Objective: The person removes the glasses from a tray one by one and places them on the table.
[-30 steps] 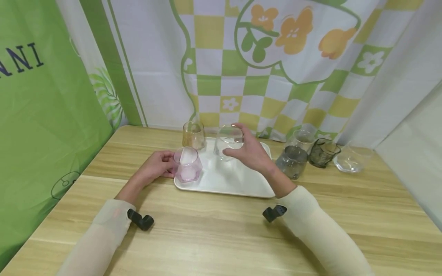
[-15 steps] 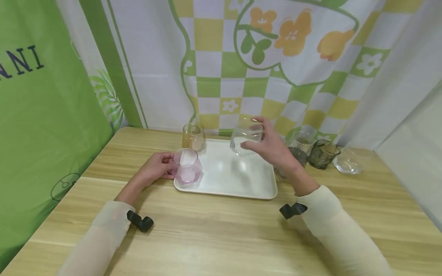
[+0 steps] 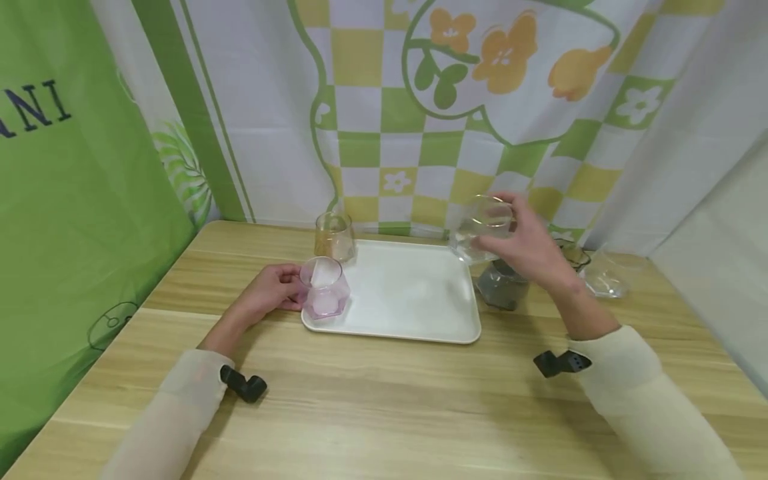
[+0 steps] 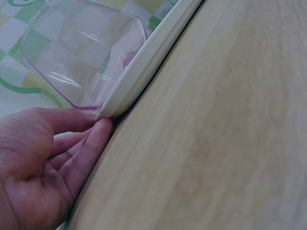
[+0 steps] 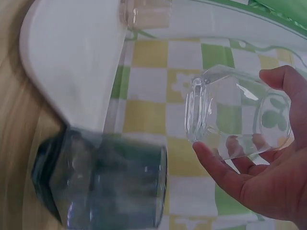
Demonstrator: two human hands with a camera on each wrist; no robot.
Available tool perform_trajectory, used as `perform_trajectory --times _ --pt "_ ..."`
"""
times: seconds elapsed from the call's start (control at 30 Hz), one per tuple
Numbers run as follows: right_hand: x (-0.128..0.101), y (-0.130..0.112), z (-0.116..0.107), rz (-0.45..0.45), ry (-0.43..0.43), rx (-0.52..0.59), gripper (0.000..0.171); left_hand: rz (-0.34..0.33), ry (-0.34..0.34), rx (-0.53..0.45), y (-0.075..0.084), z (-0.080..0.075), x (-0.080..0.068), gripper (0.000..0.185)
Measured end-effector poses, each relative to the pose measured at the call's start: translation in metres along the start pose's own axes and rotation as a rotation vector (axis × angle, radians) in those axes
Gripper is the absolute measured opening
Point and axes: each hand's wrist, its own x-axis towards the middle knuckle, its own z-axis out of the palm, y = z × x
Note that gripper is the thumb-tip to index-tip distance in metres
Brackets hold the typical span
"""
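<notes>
My right hand (image 3: 531, 247) grips a clear faceted glass (image 3: 471, 240), raised above the back right corner of the white tray (image 3: 414, 293). In the right wrist view, the thumb and fingers lie round the sides of this clear glass (image 5: 230, 110), and a blue-grey glass (image 5: 110, 177) stands just below it. At the tray's left edge, my left hand (image 3: 273, 290) pinches the rim between thumb and fingers, as the left wrist view shows. Right beside those fingers, a pink glass (image 3: 326, 293) stands on the tray's front left part. An amber glass (image 3: 335, 237) stands at the back left corner.
Right of the tray is the same blue-grey glass (image 3: 503, 290). A dark smoky glass (image 3: 573, 253) is partly hidden by my right hand, with another clear glass (image 3: 606, 280) farther right. A patterned curtain (image 3: 399, 147) hangs along the table's back edge.
My right hand has carried the clear glass from over the middle of the tray rightward to its back right corner. My left hand and the pink glass have stayed in place.
</notes>
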Motion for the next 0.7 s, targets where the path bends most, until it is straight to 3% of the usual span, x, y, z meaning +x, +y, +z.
perform_trajectory --times 0.37,0.7 --pt "-0.016 0.024 -0.045 0.058 0.087 -0.1 0.083 -0.012 -0.003 -0.007 0.0 -0.001 0.002 0.037" --pt "-0.041 0.045 -0.073 0.112 0.1 -0.207 0.087 -0.007 -0.011 -0.014 -0.001 -0.001 0.001 0.039"
